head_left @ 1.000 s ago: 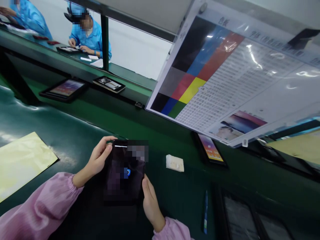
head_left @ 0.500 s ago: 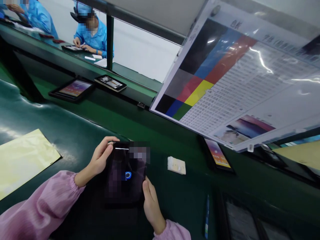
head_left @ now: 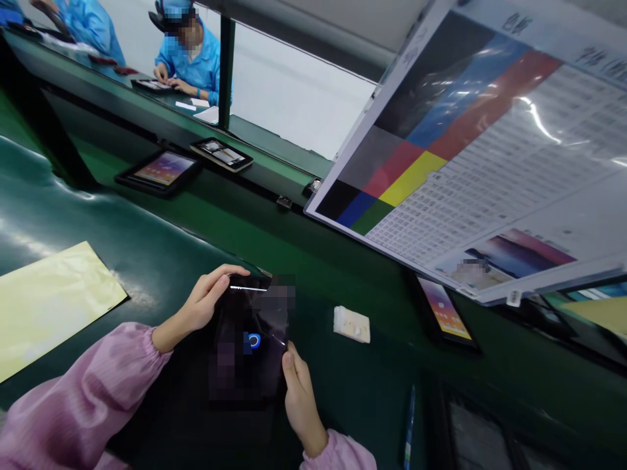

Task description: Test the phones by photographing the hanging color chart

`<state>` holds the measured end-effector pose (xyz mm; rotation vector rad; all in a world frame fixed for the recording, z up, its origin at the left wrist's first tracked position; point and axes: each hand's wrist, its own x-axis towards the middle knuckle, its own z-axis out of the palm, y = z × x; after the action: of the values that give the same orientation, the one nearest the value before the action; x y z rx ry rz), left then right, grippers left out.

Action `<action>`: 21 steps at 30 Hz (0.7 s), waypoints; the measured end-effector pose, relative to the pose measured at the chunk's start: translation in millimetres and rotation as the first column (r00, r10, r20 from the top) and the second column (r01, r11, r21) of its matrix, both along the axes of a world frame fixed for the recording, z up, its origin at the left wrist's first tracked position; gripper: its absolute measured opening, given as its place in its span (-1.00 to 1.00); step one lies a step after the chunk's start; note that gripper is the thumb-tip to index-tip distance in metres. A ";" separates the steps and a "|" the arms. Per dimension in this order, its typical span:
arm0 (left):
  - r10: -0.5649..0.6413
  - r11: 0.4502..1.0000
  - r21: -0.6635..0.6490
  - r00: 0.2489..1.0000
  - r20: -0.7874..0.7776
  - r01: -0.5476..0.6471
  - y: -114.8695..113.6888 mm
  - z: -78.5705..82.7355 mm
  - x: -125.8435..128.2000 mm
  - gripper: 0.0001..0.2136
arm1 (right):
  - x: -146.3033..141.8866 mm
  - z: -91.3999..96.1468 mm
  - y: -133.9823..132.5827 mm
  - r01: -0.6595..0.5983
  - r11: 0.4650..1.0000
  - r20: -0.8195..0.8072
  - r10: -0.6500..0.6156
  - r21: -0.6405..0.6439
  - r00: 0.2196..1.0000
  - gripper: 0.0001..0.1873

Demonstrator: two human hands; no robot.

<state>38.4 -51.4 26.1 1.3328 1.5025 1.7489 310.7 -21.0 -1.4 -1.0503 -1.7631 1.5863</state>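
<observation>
A dark tablet (head_left: 245, 375) with a glossy black screen and a small blue ring near its middle is held between my two hands. My left hand (head_left: 203, 297) grips its upper left corner, thumb on the front and fingers over the top edge. On the right edge, my right hand (head_left: 300, 391) is closed with the thumb along the side; its other fingers are partly hidden. Right of the tablet lies a small cream-coloured block or folded pad (head_left: 351, 324) on the dark green table mat. Both my sleeves are pink.
A yellow sheet (head_left: 59, 300) lies at the left. Other tablets with lit screens stand behind (head_left: 159, 173) and to the right (head_left: 445, 310). A blue pen (head_left: 409, 427) and dark devices lie at lower right. A colour chart board (head_left: 441, 163) hangs overhead; co-workers in blue sit beyond.
The view has shifted slightly, so most surroundings appear a little farther right. Both hands keep their hold on the tablet, whose tilt looks slightly different.
</observation>
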 end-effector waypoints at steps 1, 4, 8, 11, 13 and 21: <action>-0.007 1.000 -0.001 1.000 -0.001 0.007 0.0 0.4 -0.3 -0.63 | -0.4 1.1 0.1 -0.008 1.000 -0.006 0.008 0.003 1.000 -0.37; -0.021 1.000 -0.007 1.000 -0.001 0.021 -0.2 0.3 -1.1 -0.61 | -1.8 3.9 0.4 -0.023 1.000 -0.022 0.023 0.008 0.999 -0.39; -0.036 0.999 -0.008 0.999 0.002 0.036 -0.3 -0.5 -2.1 -0.61 | -3.8 5.9 0.8 -0.007 1.000 -0.034 0.008 0.015 0.999 -0.39; -0.054 0.999 0.000 0.999 0.004 0.054 -0.3 -0.5 -2.9 -0.62 | -5.4 8.0 0.9 0.002 1.000 -0.048 -0.001 0.023 0.999 -0.40; -0.064 0.998 0.005 0.998 0.008 0.064 -0.2 -0.2 -3.4 -0.63 | -6.2 9.7 0.4 0.007 1.000 -0.057 -0.005 0.028 0.998 -0.41; -0.082 0.997 0.004 0.996 0.030 0.082 0.2 -0.1 -3.9 -0.64 | -7.1 14.4 -1.3 0.000 1.000 -0.065 0.000 0.006 0.998 -0.43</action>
<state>34.5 -51.2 26.0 1.3441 1.4093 1.7124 303.6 -22.3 13.0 -0.9847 -1.7237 1.5960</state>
